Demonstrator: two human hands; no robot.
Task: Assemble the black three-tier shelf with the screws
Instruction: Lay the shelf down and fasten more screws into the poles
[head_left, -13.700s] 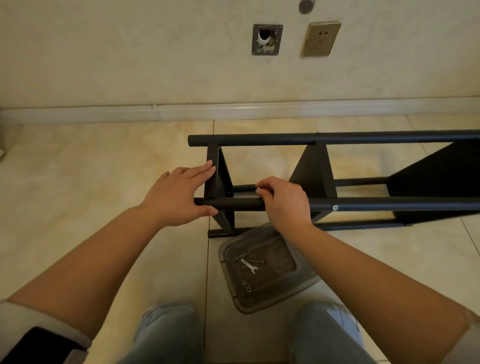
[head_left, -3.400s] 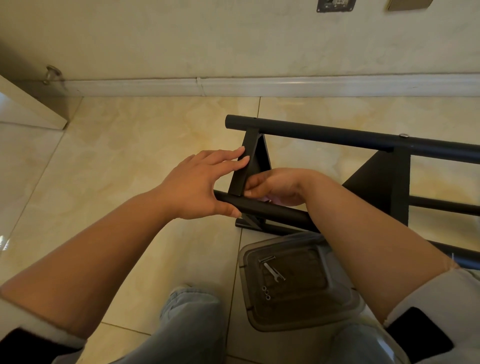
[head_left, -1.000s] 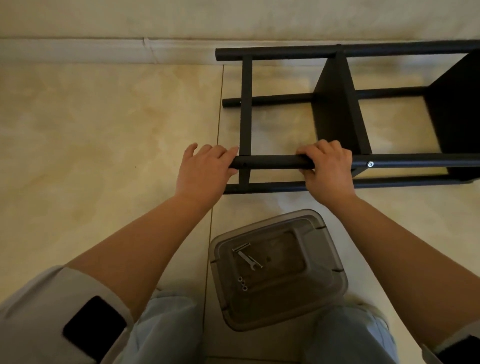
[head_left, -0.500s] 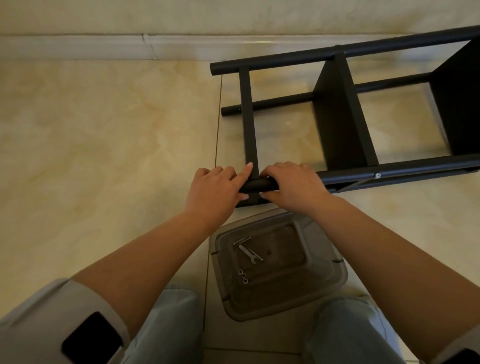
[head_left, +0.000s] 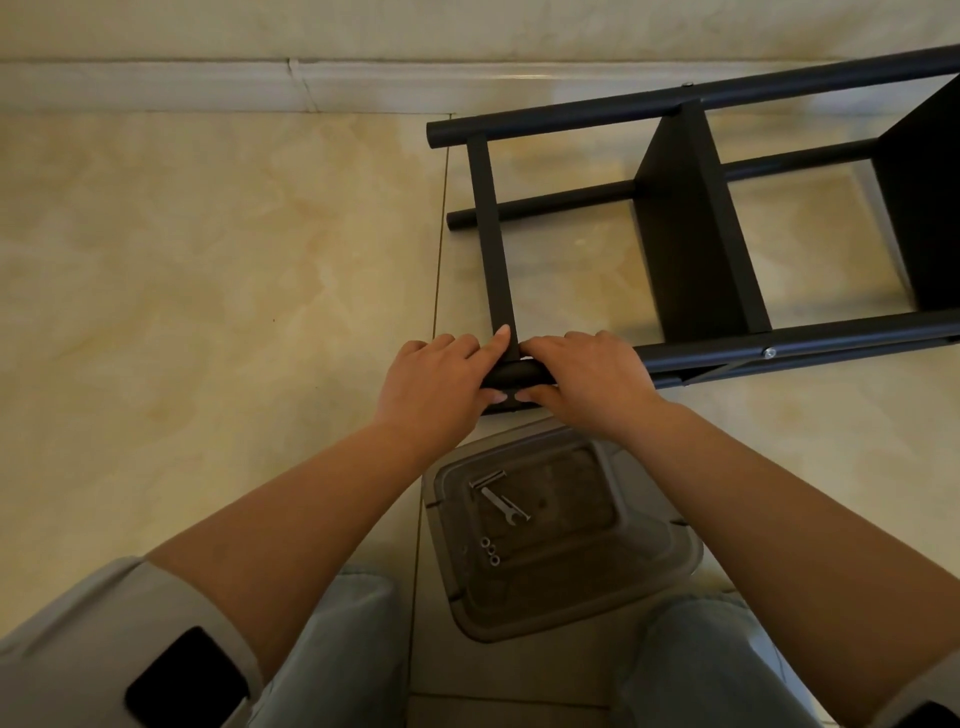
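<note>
Shelf (head_left: 691, 228) nearly together, lying on its side

Both hands, left hand (head_left: 436, 379) and right hand (head_left: 587, 382), are gripping the near pole's end (head_left: 511, 373); a few screws (head_left: 488, 477) are waiting in the tub (head_left: 670, 551).

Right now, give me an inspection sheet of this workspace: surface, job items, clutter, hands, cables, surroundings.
Surface: glossy beige floor tiles.
Job's things: black shelf frame lying on its side; screw head in the near tube; small wrench, bolt and nuts on the grey plastic bin lid.
Clutter: nothing seen.
Hands: left hand and right hand both grip the near tube's end.
Cables: nothing seen.
Surroundings: white baseboard, cream wall.
</note>
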